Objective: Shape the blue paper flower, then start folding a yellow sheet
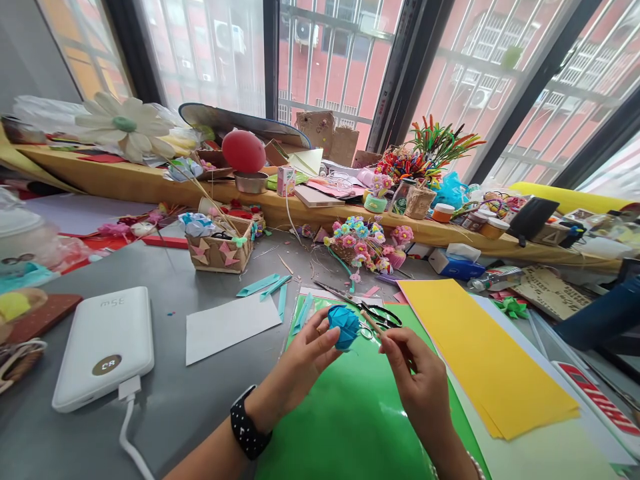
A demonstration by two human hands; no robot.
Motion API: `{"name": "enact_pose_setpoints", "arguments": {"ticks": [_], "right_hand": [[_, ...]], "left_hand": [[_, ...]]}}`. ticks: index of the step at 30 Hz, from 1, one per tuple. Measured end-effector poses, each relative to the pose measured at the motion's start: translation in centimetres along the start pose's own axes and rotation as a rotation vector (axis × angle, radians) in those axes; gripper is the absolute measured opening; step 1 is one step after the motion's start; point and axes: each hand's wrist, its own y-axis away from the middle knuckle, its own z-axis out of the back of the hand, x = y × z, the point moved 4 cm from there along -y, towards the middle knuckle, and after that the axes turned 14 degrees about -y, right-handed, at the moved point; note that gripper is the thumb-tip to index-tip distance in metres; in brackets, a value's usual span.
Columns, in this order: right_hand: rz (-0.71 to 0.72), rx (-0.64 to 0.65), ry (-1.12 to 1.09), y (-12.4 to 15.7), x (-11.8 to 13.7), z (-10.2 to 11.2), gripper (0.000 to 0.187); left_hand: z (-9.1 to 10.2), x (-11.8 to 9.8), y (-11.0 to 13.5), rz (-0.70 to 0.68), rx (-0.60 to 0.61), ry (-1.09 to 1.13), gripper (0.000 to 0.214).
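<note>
A blue folded-paper flower (344, 327) sits in the fingers of my left hand (311, 347), held above the green sheet. My right hand (415, 367) pinches a thin wooden stick (373, 323), whose far end points up and left toward the flower. A small gap seems to lie between stick and flower. Black-handled scissors (387, 315) rest just behind my hands, partly hidden by the stick. Light-blue paper strips (301, 313) lie to the left of the flower, near a white paper rectangle (233, 328).
The green sheet (345, 427) lies under my hands, with yellow paper (480, 347) at its right. A white power bank (107, 347) with a cable is at the left. Behind stand a cardboard basket (220, 257), small crocheted-looking flowers (357, 240) and a cluttered ledge (320, 203).
</note>
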Motion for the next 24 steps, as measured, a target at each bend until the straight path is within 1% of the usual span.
{"name": "enact_pose_setpoints", "arguments": {"ticks": [2,4,7,10,12,14,17,19,21,24], "right_hand": [[0.037,0.014,-0.003,0.0,0.2,0.0,0.017],[0.064,-0.001,-0.013,-0.1,0.3,0.2,0.015],[0.123,-0.023,-0.025,-0.1,0.6,0.4,0.012],[0.199,0.007,-0.024,0.0,0.9,0.5,0.010],[0.222,0.022,-0.024,-0.1,0.9,0.6,0.011],[0.230,0.015,-0.026,-0.1,0.9,0.6,0.011],[0.225,-0.005,-0.023,-0.1,0.9,0.7,0.011],[0.219,-0.009,-0.019,-0.1,0.9,0.6,0.011],[0.217,-0.004,-0.014,-0.1,0.9,0.6,0.011],[0.217,0.006,0.002,-0.1,0.9,0.5,0.011]], "left_hand": [[-0.1,-0.2,0.1,0.008,0.025,0.060,0.044],[-0.3,-0.5,0.2,0.012,0.057,0.107,0.042],[-0.6,-0.7,0.2,-0.005,0.088,0.119,0.040],[-0.5,-0.8,0.1,-0.093,0.102,0.037,0.046],[-0.2,-0.9,0.0,-0.189,0.085,-0.092,0.052],[0.1,-1.1,0.0,-0.315,0.032,-0.274,0.054],[0.3,-1.7,0.4,-0.516,-0.077,-0.573,0.052],[0.3,-1.9,0.8,-0.622,-0.150,-0.751,0.051],[0.2,-2.0,1.1,-0.690,-0.224,-0.867,0.055],[0.3,-2.0,1.4,-0.751,-0.313,-0.934,0.064]]}}
